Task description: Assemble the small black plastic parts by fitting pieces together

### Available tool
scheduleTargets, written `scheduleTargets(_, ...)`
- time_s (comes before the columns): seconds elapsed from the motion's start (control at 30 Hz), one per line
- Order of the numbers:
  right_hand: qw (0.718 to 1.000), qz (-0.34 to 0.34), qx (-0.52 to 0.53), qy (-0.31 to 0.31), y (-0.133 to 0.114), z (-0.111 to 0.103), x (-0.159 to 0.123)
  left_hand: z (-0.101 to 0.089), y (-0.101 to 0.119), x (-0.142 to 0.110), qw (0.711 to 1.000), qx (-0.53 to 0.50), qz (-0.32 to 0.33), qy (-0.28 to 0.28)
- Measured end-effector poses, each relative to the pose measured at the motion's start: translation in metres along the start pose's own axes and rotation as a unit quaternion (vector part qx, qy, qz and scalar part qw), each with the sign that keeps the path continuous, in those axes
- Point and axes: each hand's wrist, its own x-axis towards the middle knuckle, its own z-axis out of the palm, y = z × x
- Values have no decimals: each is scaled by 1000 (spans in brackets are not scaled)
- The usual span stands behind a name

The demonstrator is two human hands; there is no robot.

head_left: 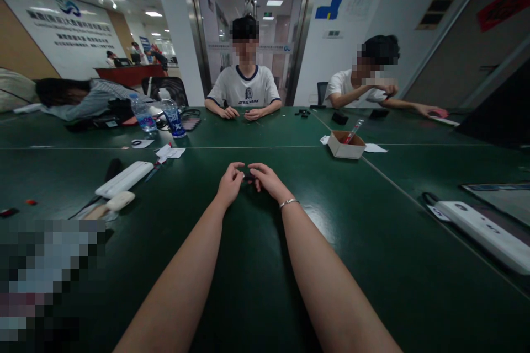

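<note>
My left hand (pixel 229 183) and my right hand (pixel 268 181) meet over the green table (pixel 256 253), both with curved fingers. Between their fingertips is a small black piece (pixel 248 177), too small and too covered by fingers for its kind to show. Thumb and fingers of each hand close on it from either side. A silver bracelet (pixel 289 203) circles my right wrist.
An open box (pixel 346 151) stands beyond my right hand. To the left are a white power strip (pixel 126 179) and water bottles (pixel 173 116); another white strip (pixel 488 231) lies right. Small black pieces (pixel 303 113) lie near people seated opposite.
</note>
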Motion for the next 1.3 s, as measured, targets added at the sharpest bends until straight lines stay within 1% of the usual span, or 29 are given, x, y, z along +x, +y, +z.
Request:
scheduleTargets(0.1,999,-23,30,-14,-1,-1,-1,0,3,-1,1000,-2,1,6)
scheduleTargets(0.17,999,-2,44,-7,-1,-1,-1,-1,6,-2,1000,-3,-1,5)
scheduleTargets(0.23,999,20,31,-6,-1,-1,-1,-1,8,-3,1000,2,-3,3)
scheduleTargets(0.27,1000,19,22,-11,-1,-1,-1,-1,8,-3,1000,4,-3,3)
scheduleTargets(0.4,998,-32,41,-36,-3,-2,-4,0,2,-1,1000,7,-2,5)
scheduleTargets(0.47,998,-26,49,-29,-3,-2,-4,1,-2,1,1000,4,-1,10)
scheduleTargets(0.6,1000,19,8,-19,-3,1,-2,1,-6,2,1000,-1,-6,13)
scheduleTargets(0.67,1000,6,3,-24,-3,1,-1,0,-4,2,1000,2,-7,11)
scheduleTargets(0.73,999,-11,19,-28,-3,1,-1,0,-2,1,1000,3,-6,9)
scheduleTargets(0.87,1000,-2,18,-23,-2,0,-2,0,0,0,1000,-3,-3,6)
scheduleTargets(0.93,1000,-11,8,-21,-1,0,-2,0,0,0,1000,-2,-3,8)
scheduleTargets(1.03,999,-27,19,-20,-1,-1,-2,-1,-1,0,1000,5,-5,10)
scheduleTargets(1.1,999,-19,19,-18,-1,-1,-2,-1,-1,0,1000,7,-8,8)
scheduleTargets(1.2,1000,-6,-9,-21,0,0,-2,-1,0,-1,1000,6,-6,7)
scheduleTargets(1.3,999,-27,-15,-37,0,-1,-2,-1,1,-1,1000,11,-8,12)
